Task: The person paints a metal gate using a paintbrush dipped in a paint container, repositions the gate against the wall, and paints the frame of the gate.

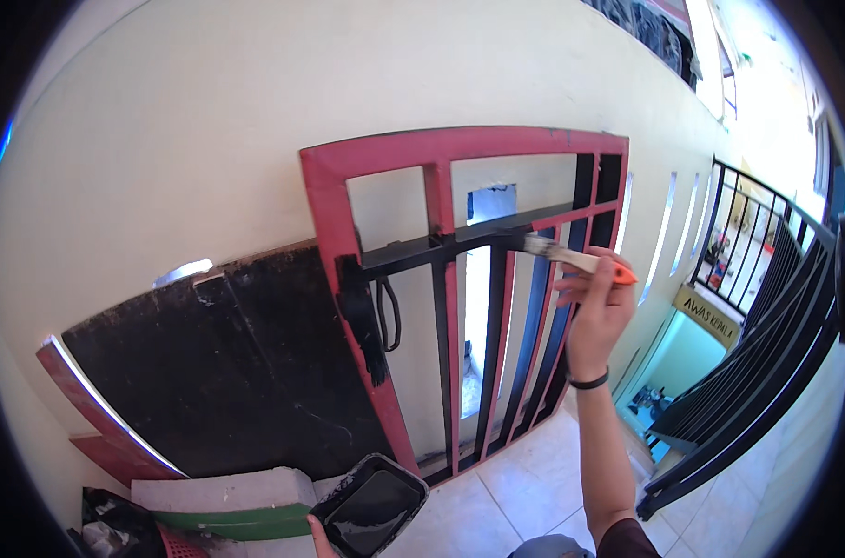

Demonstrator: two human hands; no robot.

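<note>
The right hand (597, 302) was raised at the centre right of the frame, its grip pinched around the orange handle of a paintbrush (576, 259). The pale bristles pointed to the left and touched the black horizontal bar of a metal gate (460, 177) that leaned against a cream wall (209, 112). A dark band sat on that wrist, and the forearm ran down to the lower edge of the frame.

The gate's outer frame was red, while the crossbar and several of the upright bars at the centre and right were black. Black paint also ran down in a drip-edged patch on the red left post, beside a black loop handle.

The left hand (320, 538) showed only at the lower centre edge, its fingers closed on the rim of a black paint tray (371, 507) that held dark, glossy paint. The tray was tilted and hung low in the frame, just in front of the gate's lower left corner.

To the left, a large black panel (218, 372) with a red edge leaned against the same wall. Below it lay a pale block and a green strip. A black railing (757, 307) curved along the right side of the frame, above a light tiled floor (525, 493).
</note>
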